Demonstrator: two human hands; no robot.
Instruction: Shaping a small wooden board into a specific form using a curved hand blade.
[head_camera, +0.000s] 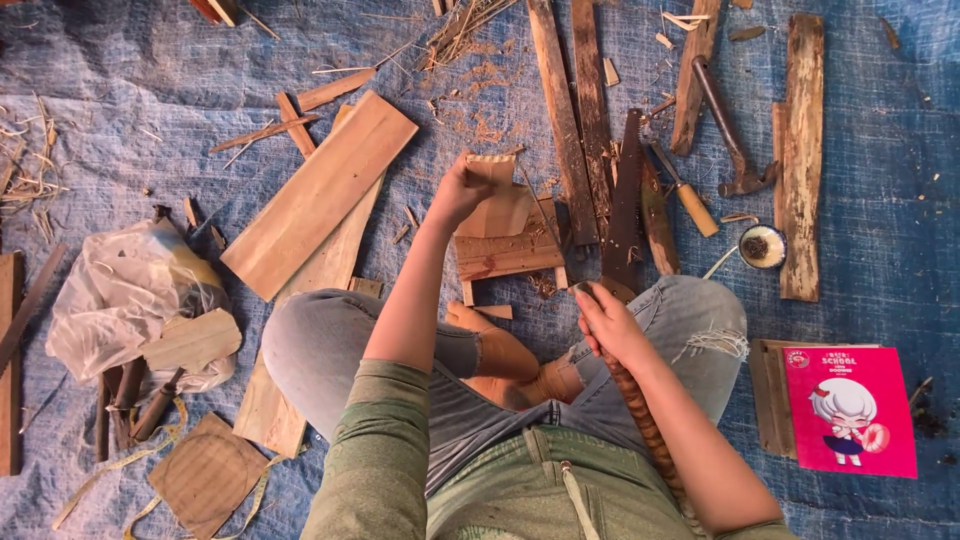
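Small wooden piece (497, 205), held upright on a slatted wooden frame (508, 252) before the seated person's knees.

Left hand (460, 190) pinches its top edge; right hand (603, 315) is closed round a handsaw (626, 205) handle. Outward: one hammer (730, 130), one chisel (685, 192), one small bowl (763, 246), one pink rectangular booklet (850, 410) at right, one white plastic bag (125, 295) at left, on a blue tarp (880, 200).

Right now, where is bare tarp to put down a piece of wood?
Bare tarp lies left of the wide plank, and at the far right beyond the long board, above the pink book. It is crowded around the saw, hammer and left hand.
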